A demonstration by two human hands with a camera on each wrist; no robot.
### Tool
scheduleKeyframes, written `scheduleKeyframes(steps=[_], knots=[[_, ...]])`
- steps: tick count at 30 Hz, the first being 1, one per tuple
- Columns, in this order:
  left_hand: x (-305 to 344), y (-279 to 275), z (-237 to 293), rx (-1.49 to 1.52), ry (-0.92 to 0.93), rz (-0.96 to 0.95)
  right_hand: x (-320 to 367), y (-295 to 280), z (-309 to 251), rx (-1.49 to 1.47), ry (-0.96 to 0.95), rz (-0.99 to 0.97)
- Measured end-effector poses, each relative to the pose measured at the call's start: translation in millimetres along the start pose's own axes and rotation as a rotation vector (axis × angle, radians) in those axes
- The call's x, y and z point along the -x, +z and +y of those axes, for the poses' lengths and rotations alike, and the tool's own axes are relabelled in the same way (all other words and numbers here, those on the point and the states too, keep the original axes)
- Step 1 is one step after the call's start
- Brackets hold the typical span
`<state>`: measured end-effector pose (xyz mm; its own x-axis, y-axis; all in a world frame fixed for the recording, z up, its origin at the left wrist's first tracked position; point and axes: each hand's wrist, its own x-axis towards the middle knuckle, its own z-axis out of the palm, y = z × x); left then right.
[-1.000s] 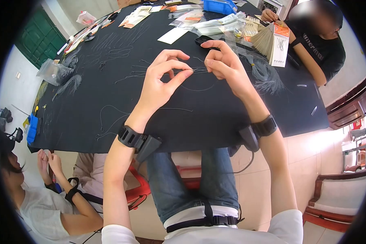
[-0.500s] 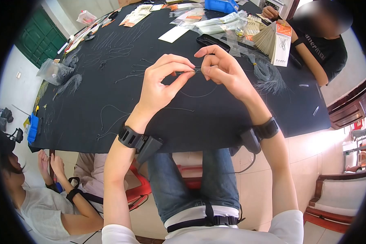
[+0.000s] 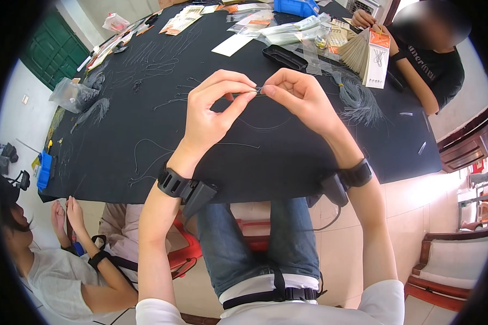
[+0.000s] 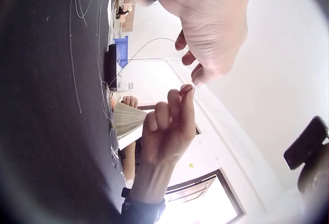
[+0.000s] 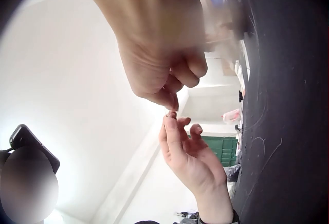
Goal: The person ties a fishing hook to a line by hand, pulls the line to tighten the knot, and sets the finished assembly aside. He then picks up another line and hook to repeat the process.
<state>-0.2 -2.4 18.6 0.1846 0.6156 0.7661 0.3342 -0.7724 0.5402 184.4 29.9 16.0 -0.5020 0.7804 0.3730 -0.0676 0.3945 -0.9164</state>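
Nearest, over the near edge of the black table point(image 3: 146, 141), the left hand point(image 3: 211, 116) is raised with thumb and forefinger pinched on a thin line point(image 3: 243, 93), its other fingers arched loosely above. Just right of it the right hand point(image 3: 301, 97) pinches the same line between thumb and forefinger, the rest of its fingers curled in. The two pinches almost touch. The short taut stretch of line lies left to right, about level, held clear above the table; from the left wrist view its free part arcs away from the fingertips toward the far side. Which end is which cannot be told. Farther off on the table lie a black tray point(image 3: 284, 57), to the right a grey bundle point(image 3: 358, 100), and beyond it fanned cards point(image 3: 366, 51).
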Motion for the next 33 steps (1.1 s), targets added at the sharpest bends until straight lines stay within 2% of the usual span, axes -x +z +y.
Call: scheduleKeyframes(steps=[8, 15, 33], knots=[[-1.1, -2.6, 2.4, -0.050, 0.148, 0.012, 3.1, -1.0, -0.4, -0.109, -0.055, 0.001], [-0.2, -4.3, 5.0, -0.065, 0.168, -0.029, 5.0, 1.1, -2.0, -0.125, -0.059, -0.034], [-1.1, -2.1, 2.3, -0.064, 0.180, 0.003, 5.3, 1.3, -2.4, -0.126, -0.050, -0.062]])
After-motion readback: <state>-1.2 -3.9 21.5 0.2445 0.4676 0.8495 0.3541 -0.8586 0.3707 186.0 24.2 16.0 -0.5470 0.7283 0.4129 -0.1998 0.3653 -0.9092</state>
